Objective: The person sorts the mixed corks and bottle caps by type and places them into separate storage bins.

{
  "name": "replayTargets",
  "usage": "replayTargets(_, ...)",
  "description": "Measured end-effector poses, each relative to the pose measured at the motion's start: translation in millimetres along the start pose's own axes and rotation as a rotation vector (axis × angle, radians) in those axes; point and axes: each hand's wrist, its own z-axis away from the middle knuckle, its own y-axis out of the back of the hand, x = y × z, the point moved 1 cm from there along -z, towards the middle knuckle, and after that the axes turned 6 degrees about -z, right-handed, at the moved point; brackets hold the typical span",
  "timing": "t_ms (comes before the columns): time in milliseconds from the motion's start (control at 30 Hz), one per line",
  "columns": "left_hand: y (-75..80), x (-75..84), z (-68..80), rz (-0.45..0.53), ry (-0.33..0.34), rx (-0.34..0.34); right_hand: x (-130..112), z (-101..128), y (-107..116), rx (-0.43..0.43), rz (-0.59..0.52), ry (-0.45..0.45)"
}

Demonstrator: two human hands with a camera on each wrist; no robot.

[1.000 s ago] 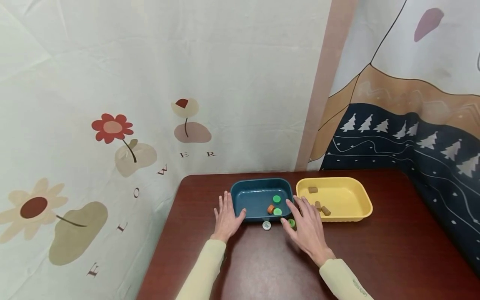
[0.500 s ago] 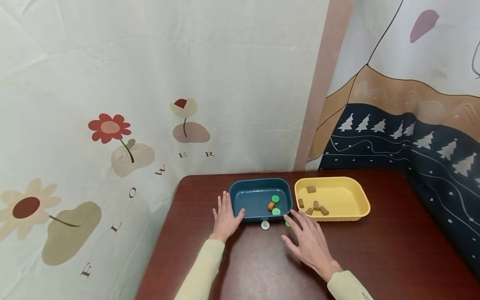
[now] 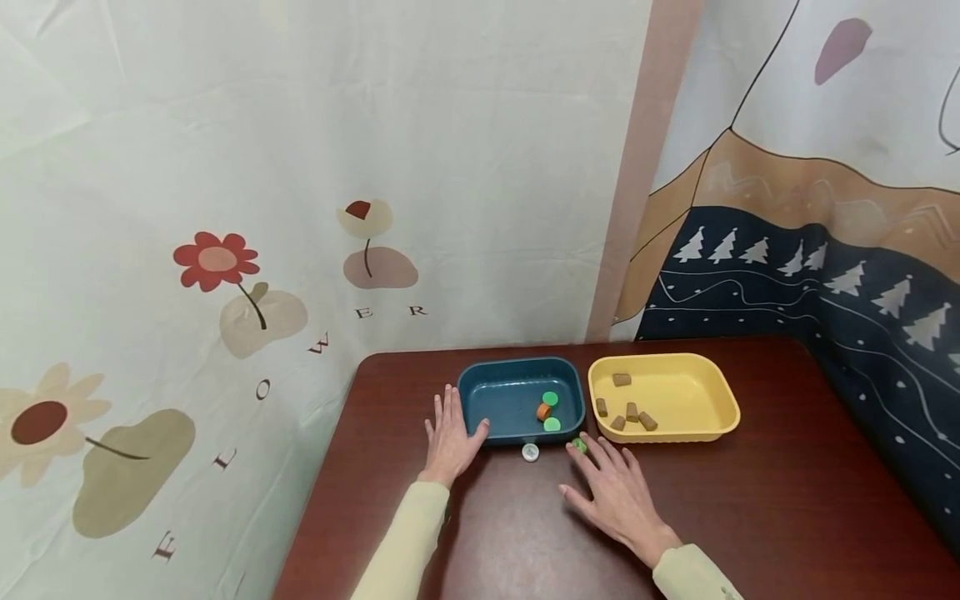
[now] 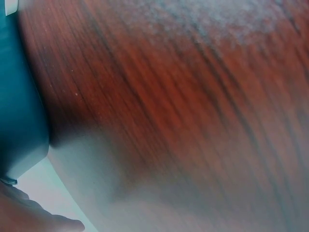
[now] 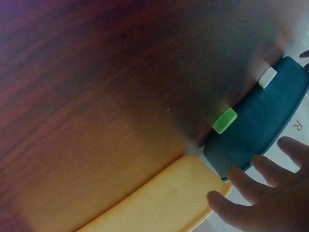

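My left hand [image 3: 452, 442] rests against the left side of a dark blue tray [image 3: 498, 406], fingers straight, thumb by its near rim. Inside that tray lie two green bottle caps [image 3: 551, 399] and an orange cap [image 3: 543, 412]. A white cap [image 3: 530, 452] and another green cap [image 3: 579, 446] sit on the table just in front of it. My right hand [image 3: 618, 496] is spread over the table near that green cap, holding nothing. In the right wrist view, its fingers [image 5: 246, 186] extend beside the yellow tray [image 5: 159, 203], and the green cap [image 5: 224, 121] stands apart from them.
To the right of the blue tray stands the yellow tray with several brown corks [image 3: 632, 412] in it. Both trays are near the back edge of the dark red wooden table [image 3: 525, 533]. A printed curtain [image 3: 480, 167] hangs behind.
My right hand has drawn back towards me from the tray rims, uncovering more corks in the yellow tray. My left hand keeps its place at the blue tray.
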Motion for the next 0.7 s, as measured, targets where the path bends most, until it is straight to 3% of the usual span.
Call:
replayTargets(367,0.2,1.0,1.2,-0.002,0.004,0.004,0,-7,-10,-0.177,0.035,-0.126)
replayTargets(700,0.1,0.1,1.6,0.006,0.005,0.001,-2,-19,-15,-0.144,0.095,-0.118)
